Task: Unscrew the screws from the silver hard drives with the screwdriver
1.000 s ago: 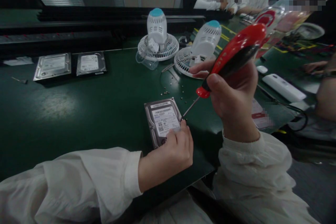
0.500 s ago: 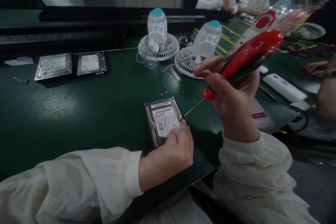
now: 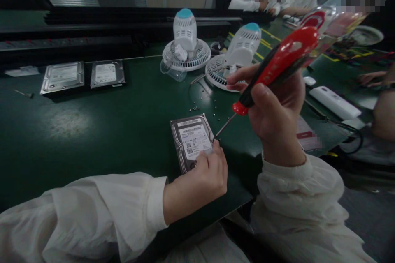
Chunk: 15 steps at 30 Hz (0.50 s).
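A hard drive (image 3: 193, 137) with a white label lies flat on the green table, its near end partly covered by my left hand (image 3: 203, 172). The fingers of that hand are bent over the drive's right side, with the fingertips beside the screwdriver's tip. My right hand (image 3: 273, 109) is wrapped round the red and black handle of a screwdriver (image 3: 282, 57). Its thin shaft slants down to the left, and the tip meets the drive's right edge. Whether it sits in a screw there is too small to tell. Several loose screws (image 3: 196, 108) lie beyond the drive.
Two more hard drives (image 3: 63, 77) lie at the back left. Two white fans (image 3: 185, 33) with blue tops stand face down beyond the screws, beside a clear plastic cup (image 3: 175, 70). On the right are a white oblong device (image 3: 335, 102) and a co-worker's arm (image 3: 384, 100).
The screwdriver's handle has turned in my right hand and shifted slightly left and down, its tip staying at the drive's edge. My left hand and the drive have stayed put.
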{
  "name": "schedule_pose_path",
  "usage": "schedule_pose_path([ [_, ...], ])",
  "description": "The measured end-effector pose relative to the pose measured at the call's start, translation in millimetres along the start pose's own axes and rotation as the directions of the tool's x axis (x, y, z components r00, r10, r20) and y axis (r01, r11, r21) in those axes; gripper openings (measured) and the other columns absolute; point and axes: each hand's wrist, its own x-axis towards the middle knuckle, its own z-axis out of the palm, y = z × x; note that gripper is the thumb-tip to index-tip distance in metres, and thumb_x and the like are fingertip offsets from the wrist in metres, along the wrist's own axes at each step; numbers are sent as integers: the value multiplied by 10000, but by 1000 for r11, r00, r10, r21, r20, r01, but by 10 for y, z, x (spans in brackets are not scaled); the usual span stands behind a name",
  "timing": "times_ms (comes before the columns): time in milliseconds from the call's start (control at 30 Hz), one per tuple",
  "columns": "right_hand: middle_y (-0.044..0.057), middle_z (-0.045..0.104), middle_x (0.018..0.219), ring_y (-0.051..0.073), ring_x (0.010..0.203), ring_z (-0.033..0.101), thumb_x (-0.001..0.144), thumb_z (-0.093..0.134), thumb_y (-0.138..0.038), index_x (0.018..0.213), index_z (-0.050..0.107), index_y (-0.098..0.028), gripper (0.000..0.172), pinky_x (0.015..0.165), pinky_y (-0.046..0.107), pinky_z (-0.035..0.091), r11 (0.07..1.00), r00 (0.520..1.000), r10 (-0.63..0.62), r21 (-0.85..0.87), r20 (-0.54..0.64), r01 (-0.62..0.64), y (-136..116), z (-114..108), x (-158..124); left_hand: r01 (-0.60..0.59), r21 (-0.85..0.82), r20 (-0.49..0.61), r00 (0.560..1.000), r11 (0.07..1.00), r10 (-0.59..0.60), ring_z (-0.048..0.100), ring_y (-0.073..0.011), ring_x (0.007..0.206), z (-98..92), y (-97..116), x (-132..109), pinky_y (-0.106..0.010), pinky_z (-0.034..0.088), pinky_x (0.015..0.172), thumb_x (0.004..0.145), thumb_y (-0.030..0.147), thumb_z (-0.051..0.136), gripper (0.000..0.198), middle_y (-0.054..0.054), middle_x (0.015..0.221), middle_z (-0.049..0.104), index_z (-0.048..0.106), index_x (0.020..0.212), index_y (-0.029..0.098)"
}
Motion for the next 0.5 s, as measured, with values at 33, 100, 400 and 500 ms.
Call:
schedule_pose_path([
  [33, -30, 737, 958, 176, 925, 707, 825, 713, -344, 1010, 596, -333, 219, 894, 366, 563, 1000, 1000, -9, 2, -3, 9, 3, 3, -1, 0, -3, 3, 1000, 1000, 0, 723, -165, 840, -3, -2, 2, -227, 575, 696, 996, 135, 441, 370, -266, 1243, 674, 633, 1267, -30],
  [100, -15, 744, 1012, 186, 946, 702, 818, 698, -404, 1046, 600, -336, 257, 904, 387, 563, 999, 1000, 13, 31, 15, -14, 6, -14, 10, 5, -8, 7, 1000, 1000, -5, 723, -165, 839, -9, -3, 3, -225, 572, 695, 998, 134, 440, 371, -267, 1238, 676, 631, 1270, -31],
  [400, -3, 744, 935, 203, 890, 709, 852, 681, -406, 1029, 654, -327, 196, 879, 400, 555, 999, 999, 35, -16, -30, -35, -32, -29, 7, 1, -30, 11, 1000, 1000, 0, 718, -179, 850, -16, -5, -5, -237, 565, 687, 991, 125, 456, 370, -288, 1253, 659, 622, 1280, -37],
  [500, -32, 685, 803, 178, 795, 686, 810, 740, -400, 985, 627, -347, 215, 843, 389, 569, 1000, 999, -10, -11, -49, 10, 0, -18, -3, 4, -21, 14, 1000, 1000, -4, 723, -184, 870, -3, 1, -6, -239, 565, 697, 995, 128, 443, 372, -281, 1252, 663, 624, 1277, -34],
])
